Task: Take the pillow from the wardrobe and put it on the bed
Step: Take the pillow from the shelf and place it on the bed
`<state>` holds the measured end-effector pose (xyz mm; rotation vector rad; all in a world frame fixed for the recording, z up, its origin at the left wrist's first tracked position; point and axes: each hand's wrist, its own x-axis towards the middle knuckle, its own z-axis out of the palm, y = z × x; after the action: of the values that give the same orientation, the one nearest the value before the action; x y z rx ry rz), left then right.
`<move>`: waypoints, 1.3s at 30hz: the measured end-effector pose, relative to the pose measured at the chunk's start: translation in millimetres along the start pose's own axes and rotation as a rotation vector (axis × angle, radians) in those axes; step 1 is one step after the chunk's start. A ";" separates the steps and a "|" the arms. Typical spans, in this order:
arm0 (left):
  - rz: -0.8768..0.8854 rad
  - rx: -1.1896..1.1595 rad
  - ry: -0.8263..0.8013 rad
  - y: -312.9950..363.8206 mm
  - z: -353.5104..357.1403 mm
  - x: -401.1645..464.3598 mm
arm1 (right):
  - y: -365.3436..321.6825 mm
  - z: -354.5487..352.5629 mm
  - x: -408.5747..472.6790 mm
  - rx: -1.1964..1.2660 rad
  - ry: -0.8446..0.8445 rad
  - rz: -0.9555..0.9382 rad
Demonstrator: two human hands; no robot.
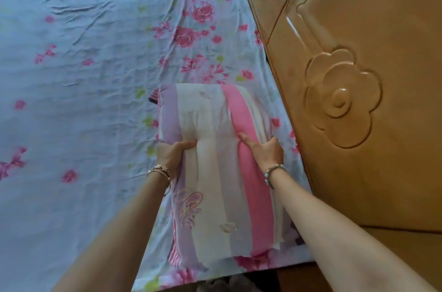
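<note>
Head view, looking down: striped pillow [215,172] in lilac, cream and pink bands, lying on the bed [83,100] close beside the headboard [358,100]. Left hand [171,155] on the pillow edge away from the headboard, thumb pressed into the top, fingers curled round the side and gripping it. Right hand [265,150] on the pillow side nearer the headboard, index finger stretched along the pink band, other fingers curled and pinching the cover. Bracelets on both wrists. Pale blue sheet with pink roses, wrinkled, spreading away from the headboard. Glossy tan headboard with a raised flower shape.
</note>
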<state>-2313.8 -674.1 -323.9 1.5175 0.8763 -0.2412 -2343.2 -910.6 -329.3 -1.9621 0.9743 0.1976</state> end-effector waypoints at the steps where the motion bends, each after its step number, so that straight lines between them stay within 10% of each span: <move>1: 0.007 0.006 0.026 -2.9 1.3 3.6 | 3.6 5.5 4.1 -0.010 -0.006 0.002; 29: -0.358 0.036 -0.316 -37.3 -29.5 124.0 | 15.8 62.9 85.5 0.187 -0.045 0.291; 39: -0.419 -0.245 -0.348 -34.3 -11.0 167.5 | 11.7 71.3 151.7 0.460 -0.365 0.431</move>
<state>-2225.0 -604.5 -452.9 1.0142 0.8972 -0.6592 -2232.5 -942.0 -451.7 -1.2308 1.0727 0.5061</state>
